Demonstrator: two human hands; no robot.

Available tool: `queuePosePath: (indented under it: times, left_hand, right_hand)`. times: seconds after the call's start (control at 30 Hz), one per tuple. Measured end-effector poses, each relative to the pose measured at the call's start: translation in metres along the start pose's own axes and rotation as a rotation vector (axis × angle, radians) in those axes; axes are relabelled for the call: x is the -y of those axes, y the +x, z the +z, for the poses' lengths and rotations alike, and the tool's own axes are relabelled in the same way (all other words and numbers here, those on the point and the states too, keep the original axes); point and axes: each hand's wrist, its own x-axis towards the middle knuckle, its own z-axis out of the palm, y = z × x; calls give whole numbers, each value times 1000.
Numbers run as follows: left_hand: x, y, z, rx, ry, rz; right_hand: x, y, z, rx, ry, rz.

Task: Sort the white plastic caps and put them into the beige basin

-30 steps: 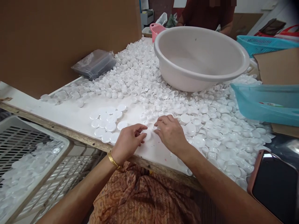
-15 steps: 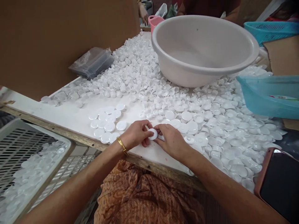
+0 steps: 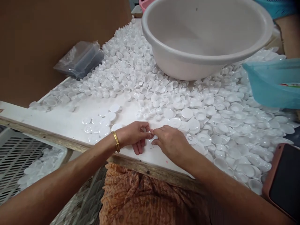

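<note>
My left hand [image 3: 138, 137], with a gold bangle [image 3: 116, 141] on its wrist, is closed in a pinch at the fingertips, its lower fingers hanging down over the table. Whatever those tips hold is hidden. Against them presses my right hand [image 3: 170, 140], thumb and forefinger closed on a small white saucer [image 3: 153, 138] that is mostly covered. Left of the hands lies a group of flat white saucers [image 3: 104, 131]. More glossy white saucers [image 3: 193, 125] lie just beyond and to the right of my right hand.
A big white basin [image 3: 199, 67] sits on a wide heap of tiny white cups [image 3: 131, 72]. Also around are a bagged dark packet [image 3: 79, 59], a brown cardboard sheet [image 3: 58, 37], a blue tray [image 3: 274, 84], a phone [image 3: 284, 181] and a lattice crate [image 3: 18, 156] below the table edge.
The white saucer, earlier showing its face under my left thumb, is now mostly hidden between both hands' fingertips. My left lower fingers have straightened downward. The view has shifted downward and closer.
</note>
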Motion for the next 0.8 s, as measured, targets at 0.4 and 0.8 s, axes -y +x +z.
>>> queuePosePath:
  times: [0.4, 0.8]
  left_hand:
    - [25, -25, 34, -842, 735, 546]
    - [45, -24, 50, -812, 1283, 747]
  right_hand:
    - [-5, -9, 14, -167, 169, -37]
    - [-6, -5, 15, -148, 211, -15]
